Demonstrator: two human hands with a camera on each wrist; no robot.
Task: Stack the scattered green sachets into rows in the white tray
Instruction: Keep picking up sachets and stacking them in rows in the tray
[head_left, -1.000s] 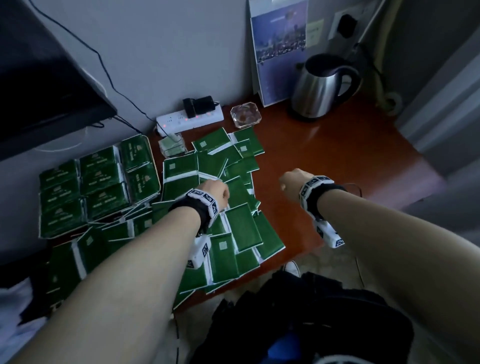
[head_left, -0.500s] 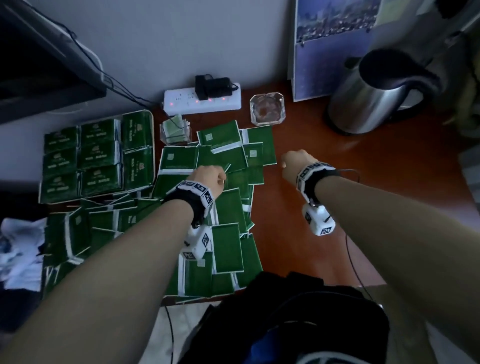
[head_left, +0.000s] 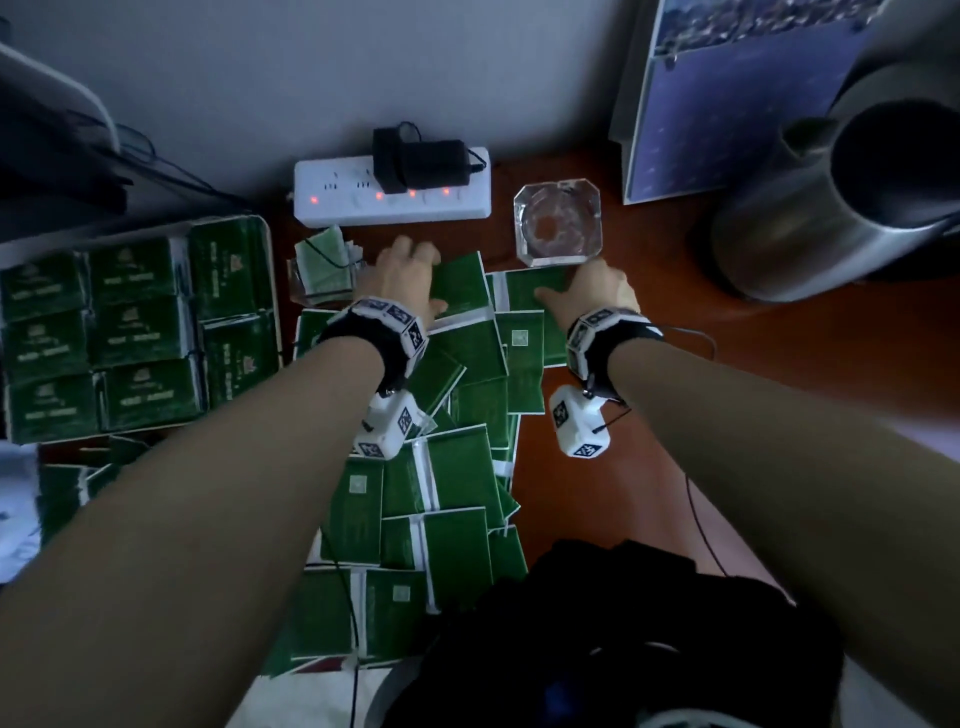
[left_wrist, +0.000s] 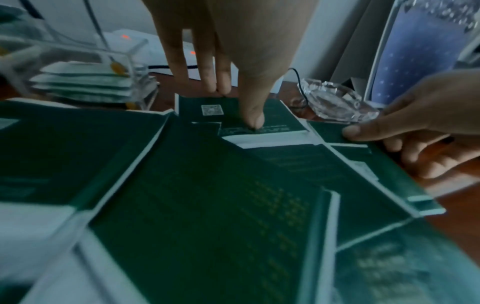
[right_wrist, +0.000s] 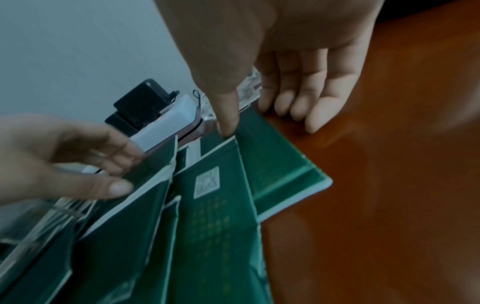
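Green sachets (head_left: 457, 467) lie scattered and overlapping down the middle of the wooden table. At the left, the white tray (head_left: 268, 231) holds rows of stacked sachets (head_left: 135, 322). My left hand (head_left: 415, 265) (left_wrist: 233, 107) rests on the farthest sachet (head_left: 462, 283) (left_wrist: 275, 115): straight fingers touch its far edge and the thumb presses on top. My right hand (head_left: 576, 286) (right_wrist: 257, 121) rests on the neighbouring sachet (head_left: 530, 291) (right_wrist: 272, 160), thumb on its left edge, fingertips at its far right corner. Both sachets still lie flat.
Against the wall sit a white power strip (head_left: 392, 200) with a black adapter and a glass ashtray (head_left: 558, 223), close to my fingers. A clear holder with pale sachets (head_left: 324, 270) stands beside my left hand. A steel kettle (head_left: 831, 218) stands at the right, a black bag (head_left: 623, 623) at the near edge.
Both hands were curled fists over the middle of the pile. They have reached forward to its far end and opened onto two sachets. The head view has come closer.
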